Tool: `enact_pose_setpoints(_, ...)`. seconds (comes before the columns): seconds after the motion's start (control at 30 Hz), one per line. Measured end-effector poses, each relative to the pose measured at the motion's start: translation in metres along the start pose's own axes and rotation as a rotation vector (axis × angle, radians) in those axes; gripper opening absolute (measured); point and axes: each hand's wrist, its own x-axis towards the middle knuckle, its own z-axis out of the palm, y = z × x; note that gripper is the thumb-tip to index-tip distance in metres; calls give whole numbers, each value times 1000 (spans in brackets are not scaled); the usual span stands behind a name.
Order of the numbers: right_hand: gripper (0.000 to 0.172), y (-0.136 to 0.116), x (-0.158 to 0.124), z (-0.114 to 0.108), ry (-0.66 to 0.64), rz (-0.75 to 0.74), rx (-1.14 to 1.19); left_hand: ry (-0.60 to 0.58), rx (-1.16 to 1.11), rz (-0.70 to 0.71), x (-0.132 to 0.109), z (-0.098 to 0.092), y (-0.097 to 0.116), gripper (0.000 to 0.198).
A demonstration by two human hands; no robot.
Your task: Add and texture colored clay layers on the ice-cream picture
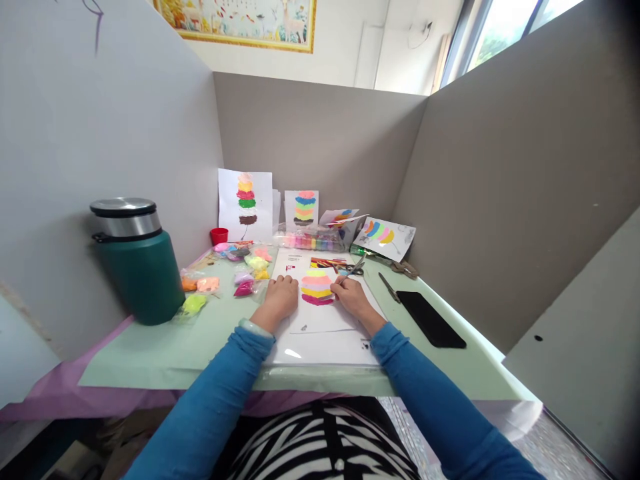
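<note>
A white sheet of paper (320, 323) lies before me with yellow, peach, pale lilac and magenta bands of soft clay (317, 291) stacked on it. My left hand (281, 298) is at the sheet's left edge, fingers bent and close together, holding it down. My right hand (353, 293) is closed in a pinch at the right side of the bands. A slim grey tool (354, 268) sticks up from its fingers; its exact kind is unclear. Under the sheet is a larger white board (320, 350). Scissors with black handles (356, 271) lie just beyond the right hand.
Left are a green flask (143, 273), a red cup (219, 235) and several bags of coloured clay (245, 287). Coloured pencils (327, 263) lie behind the sheet. Finished pictures (245, 203) lean on the back partition (320, 133). Right are a black phone (431, 320) and a knife-like tool (389, 287).
</note>
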Motion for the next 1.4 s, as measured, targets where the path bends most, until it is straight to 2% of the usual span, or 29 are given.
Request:
enact_pose_setpoints(0.1, 22, -1, -2, 1, 10, 4, 62, -7, 0, -10, 1, 1, 0, 35)
enact_pose_setpoints(0.3, 19, -6, -4, 15, -112, -37, 152, -17, 8, 1, 1, -2, 1, 36)
enact_pose_setpoints(0.6, 16, 9, 2, -6, -21, -20, 7, -6, 4, 12, 0, 0, 0, 35)
enact_pose_setpoints(0.73, 17, 5, 0, -2, -6, -17, 117, -5, 2, 7, 0, -1, 0, 34)
enact_pose_setpoints(0.87, 18, 0, -1, 5, -71, -37, 178, -20, 3, -3, -1, -4, 2, 35)
enact_pose_setpoints(1.1, 17, 15, 5, -12, -26, 9, 86, -3, 12, 26, 0, 0, -1, 35)
enact_pose_setpoints(1.2, 16, 16, 5, -13, 2, 13, 127, 0, 11, 29, -1, 0, -1, 35)
enact_pose_setpoints(1.4, 14, 10, 4, -4, -106, 82, 281, 3, 12, 22, 1, 2, -1, 35)
